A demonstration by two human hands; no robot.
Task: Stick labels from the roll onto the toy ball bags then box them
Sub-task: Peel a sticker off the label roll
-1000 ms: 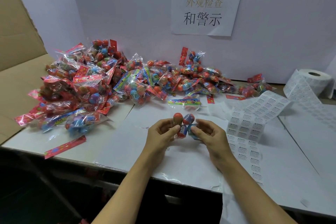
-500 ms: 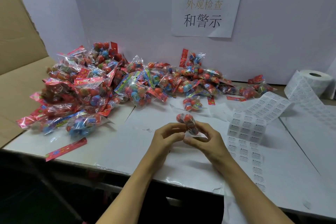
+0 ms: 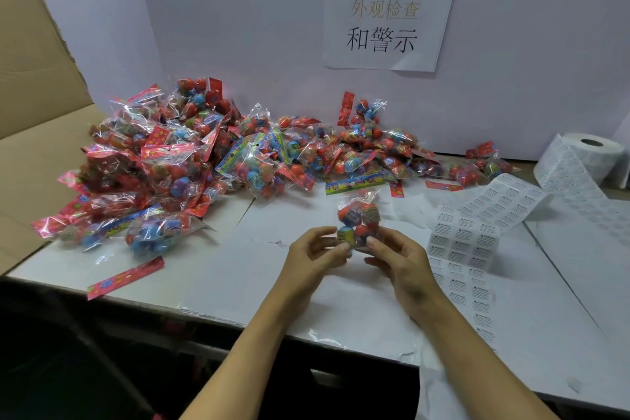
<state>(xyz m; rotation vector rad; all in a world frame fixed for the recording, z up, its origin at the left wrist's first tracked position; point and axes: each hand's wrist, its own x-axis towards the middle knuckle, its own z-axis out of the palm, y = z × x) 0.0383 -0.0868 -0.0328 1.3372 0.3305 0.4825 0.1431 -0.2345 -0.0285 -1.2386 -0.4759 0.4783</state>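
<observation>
While the left hand (image 3: 308,254) and right hand (image 3: 397,257) pinch its lower end, the toy ball bag (image 3: 358,218) stands between them.

The print on the label strip (image 3: 477,235) is too small to read; the roll (image 3: 593,160) runs off the counter's right edge.

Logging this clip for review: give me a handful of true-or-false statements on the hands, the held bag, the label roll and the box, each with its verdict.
1. Both hands hold one toy ball bag. True: left hand, right hand.
2. The label roll stands at the table's far right. True.
3. The label strip is still fully wound up. False: it trails across the table.
4. The cardboard box sits on the right. False: it is on the left.
</observation>
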